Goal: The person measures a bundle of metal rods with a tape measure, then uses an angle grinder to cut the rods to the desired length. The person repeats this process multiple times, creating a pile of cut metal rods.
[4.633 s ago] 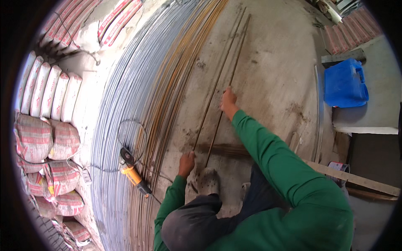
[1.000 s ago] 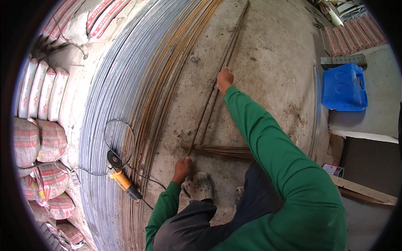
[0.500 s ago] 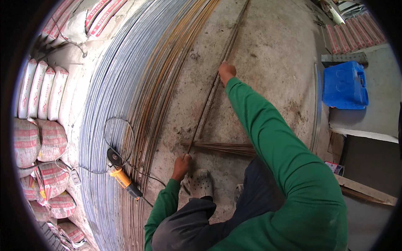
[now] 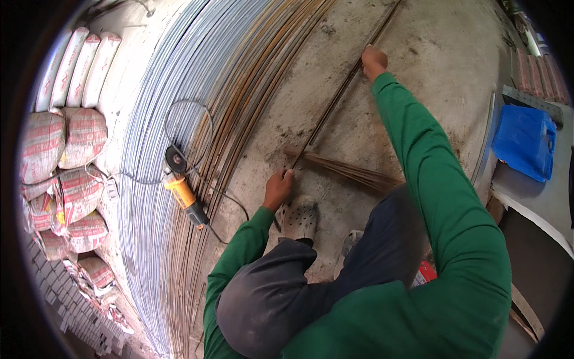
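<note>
A long thin steel rebar rod (image 4: 332, 110) slants across the concrete floor, with my two hands well apart on it. At its near end, my left hand (image 4: 277, 189) is closed around the rod just in front of my shoe. My right hand (image 4: 374, 61) grips it farther off, arm stretched forward. At least one more rod seems to run close alongside; I cannot tell whether the right hand holds it too. Just beyond my left hand, a bundle of short rusty rods (image 4: 353, 171) lies crosswise, its right end reaching toward my knee.
Many long grey and brown rebars (image 4: 200, 90) cover the floor on the left. On them rests a yellow and black angle grinder (image 4: 184, 192) with its looped cord. Red-and-white sacks (image 4: 84, 137) are stacked at far left. A blue jerrycan (image 4: 524, 142) lies at the right.
The view has swung, so the floor things sit differently in it. Both hands keep their grip on the rod. The rods, spread apart before, now lie nearly in line with each other.
</note>
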`<state>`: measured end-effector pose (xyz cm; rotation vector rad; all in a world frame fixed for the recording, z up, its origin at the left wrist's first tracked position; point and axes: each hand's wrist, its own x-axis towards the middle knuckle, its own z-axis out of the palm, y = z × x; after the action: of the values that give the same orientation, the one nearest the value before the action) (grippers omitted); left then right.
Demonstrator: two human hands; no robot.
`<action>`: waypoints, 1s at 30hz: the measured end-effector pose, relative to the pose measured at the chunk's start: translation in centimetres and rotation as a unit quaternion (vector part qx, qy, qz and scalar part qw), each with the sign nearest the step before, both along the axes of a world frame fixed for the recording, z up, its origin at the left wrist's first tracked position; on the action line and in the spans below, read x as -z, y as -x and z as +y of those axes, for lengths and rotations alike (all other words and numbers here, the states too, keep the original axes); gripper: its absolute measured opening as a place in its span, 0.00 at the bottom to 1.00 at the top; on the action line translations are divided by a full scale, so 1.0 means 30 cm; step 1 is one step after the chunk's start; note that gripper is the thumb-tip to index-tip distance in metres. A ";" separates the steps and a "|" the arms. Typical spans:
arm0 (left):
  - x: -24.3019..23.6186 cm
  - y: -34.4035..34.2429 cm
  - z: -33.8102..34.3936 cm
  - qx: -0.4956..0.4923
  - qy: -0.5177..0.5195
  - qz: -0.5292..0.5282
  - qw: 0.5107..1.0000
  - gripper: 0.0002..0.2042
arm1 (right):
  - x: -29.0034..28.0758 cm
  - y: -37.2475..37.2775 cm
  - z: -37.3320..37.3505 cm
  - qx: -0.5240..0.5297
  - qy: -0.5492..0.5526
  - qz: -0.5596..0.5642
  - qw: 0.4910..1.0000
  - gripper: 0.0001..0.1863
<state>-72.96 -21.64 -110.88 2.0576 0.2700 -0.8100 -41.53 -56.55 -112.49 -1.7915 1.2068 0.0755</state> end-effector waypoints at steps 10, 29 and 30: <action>0.028 0.026 0.006 -0.023 0.034 -0.016 0.999 0.19 | -0.129 0.097 0.101 -0.047 0.005 -0.047 0.998 0.20; -0.052 0.109 0.064 0.003 -0.091 -0.143 0.985 0.18 | -0.101 1.163 -0.190 -0.664 0.207 -0.135 0.706 0.24; -0.091 0.125 0.083 -0.022 -0.094 -0.143 0.985 0.18 | -0.153 1.173 -0.120 -0.669 0.208 -0.139 0.700 0.25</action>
<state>-76.72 -19.16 -108.14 2.3040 0.2366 -0.4675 -76.73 -60.15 -107.91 -2.6022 -0.5596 0.3646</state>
